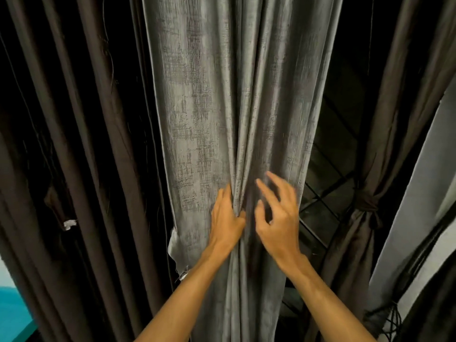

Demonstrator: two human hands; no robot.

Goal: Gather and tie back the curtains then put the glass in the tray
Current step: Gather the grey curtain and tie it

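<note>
centre curtain (209, 119) | tied curtain (365, 213) right | loose curtain (74, 144) left

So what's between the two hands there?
Only bunched folds of the grey curtain: the left hand grips them, the right hand is open beside them. Head view.

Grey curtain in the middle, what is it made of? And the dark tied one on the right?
The grey curtain looks like soft woven cloth, maybe velvet or chenille: a silvery sheen with a crosshatched, brushed texture. The dark tied curtain looks like smoother, satiny brown fabric with long glossy folds; the fibre is unclear.
</note>
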